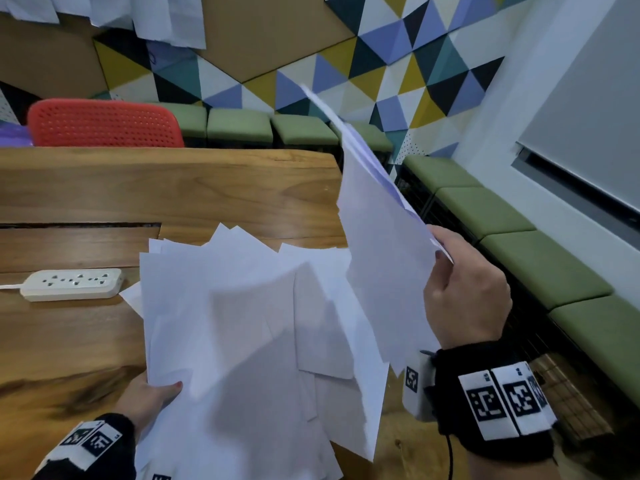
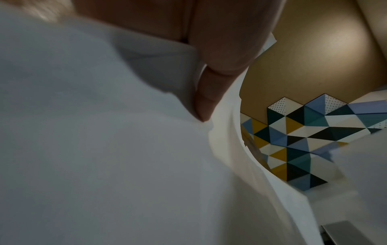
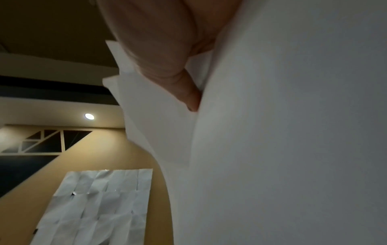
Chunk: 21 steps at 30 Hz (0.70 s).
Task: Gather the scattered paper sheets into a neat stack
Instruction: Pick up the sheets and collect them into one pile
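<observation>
I am seeing the right hand [image 1: 464,289] pinching raised sheets [image 1: 377,237] at right while the left hand [image 1: 149,400] is gripping the fanned pile [image 1: 242,341], edges uneven, over the table [image 1: 138,188].

A meeting room: long wooden table [image 1: 173,188], green bench seats [image 1: 540,265], patterned acoustic wall panels [image 1: 398,64]

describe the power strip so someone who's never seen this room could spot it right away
Start at the wooden table in front of the red chair. On its left side, beside the fanned white paper sheets, lies the power strip. It is the only hard, cream-coloured plastic bar there, with a row of sockets on top.
</observation>
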Available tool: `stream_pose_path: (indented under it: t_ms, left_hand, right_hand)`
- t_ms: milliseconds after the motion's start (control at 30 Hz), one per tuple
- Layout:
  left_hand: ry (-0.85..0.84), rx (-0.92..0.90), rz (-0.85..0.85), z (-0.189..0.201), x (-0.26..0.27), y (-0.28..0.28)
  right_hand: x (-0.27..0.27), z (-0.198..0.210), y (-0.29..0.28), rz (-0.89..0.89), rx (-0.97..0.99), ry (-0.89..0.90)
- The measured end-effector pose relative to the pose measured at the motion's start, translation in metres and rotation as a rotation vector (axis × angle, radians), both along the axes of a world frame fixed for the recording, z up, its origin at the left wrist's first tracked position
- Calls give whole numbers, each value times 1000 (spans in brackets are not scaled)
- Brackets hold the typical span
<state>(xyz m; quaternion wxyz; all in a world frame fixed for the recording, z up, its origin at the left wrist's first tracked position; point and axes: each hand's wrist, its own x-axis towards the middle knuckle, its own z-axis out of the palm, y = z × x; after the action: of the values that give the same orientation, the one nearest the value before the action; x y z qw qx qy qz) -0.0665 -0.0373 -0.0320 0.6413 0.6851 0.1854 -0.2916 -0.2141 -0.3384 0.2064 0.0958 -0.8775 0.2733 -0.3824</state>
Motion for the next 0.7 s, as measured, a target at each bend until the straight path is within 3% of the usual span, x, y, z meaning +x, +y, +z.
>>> stream_pose_path:
  t_ms: [100,200,333,467,700]
  left_hand:
    - [-10,11,-12,-2,2,0]
    - [-13,-2,-35,4,1,-1]
    - [-15,20,-27,7,-1,1]
    - [12,55,-25,10,1,4]
    - [7,-75,-39,17,-4,2]
  right_hand:
    - [7,-9,1,116,50,-227]
    - [13,-28,2,203,348,-301]
    - [20,-87,-7,213,809,-82]
    - [20,-140,-9,172,1136,8]
    - [17,-204,22,152,1350,425]
